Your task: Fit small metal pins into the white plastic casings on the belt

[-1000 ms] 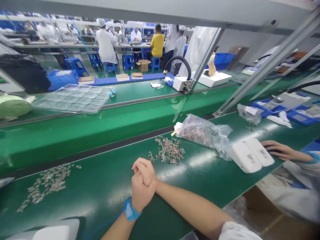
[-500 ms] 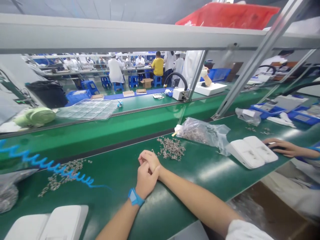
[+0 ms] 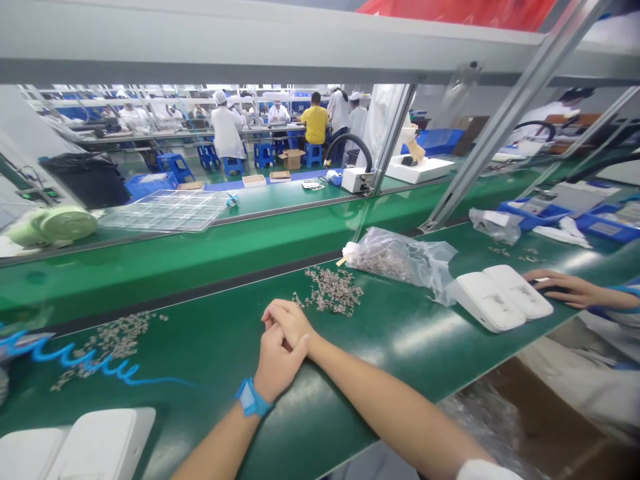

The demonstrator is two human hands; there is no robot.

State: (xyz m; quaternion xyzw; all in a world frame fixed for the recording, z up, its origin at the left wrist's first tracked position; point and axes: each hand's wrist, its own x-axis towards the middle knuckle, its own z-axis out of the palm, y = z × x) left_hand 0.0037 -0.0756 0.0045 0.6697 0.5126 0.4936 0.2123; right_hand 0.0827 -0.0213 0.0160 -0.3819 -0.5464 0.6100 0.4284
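My left hand (image 3: 274, 363) and my right hand (image 3: 290, 325) rest clasped together on the green worktop. The right one lies on top, its fingers folded over the left. My left thumb presses against the right wrist, while the other left fingers are mostly hidden. Both hands are closed, and no object shows in them. A blue band (image 3: 253, 398) circles my left wrist. Just beyond my right hand lies a heap of small metal parts (image 3: 334, 291). A clear plastic bag (image 3: 395, 260) of similar parts lies behind it to the right.
At left are another scatter of metal parts (image 3: 117, 337), a blue coiled cord (image 3: 100, 365) and white plastic housings (image 3: 103, 440). White housings (image 3: 503, 298) also lie at right, near a co-worker's hand (image 3: 565, 290). Slanted metal posts (image 3: 500, 130) and a shelf (image 3: 240, 40) frame the bench.
The camera view has shifted a little, so the bench things appear farther left and slightly higher. My hands stay clasped in the same pose.
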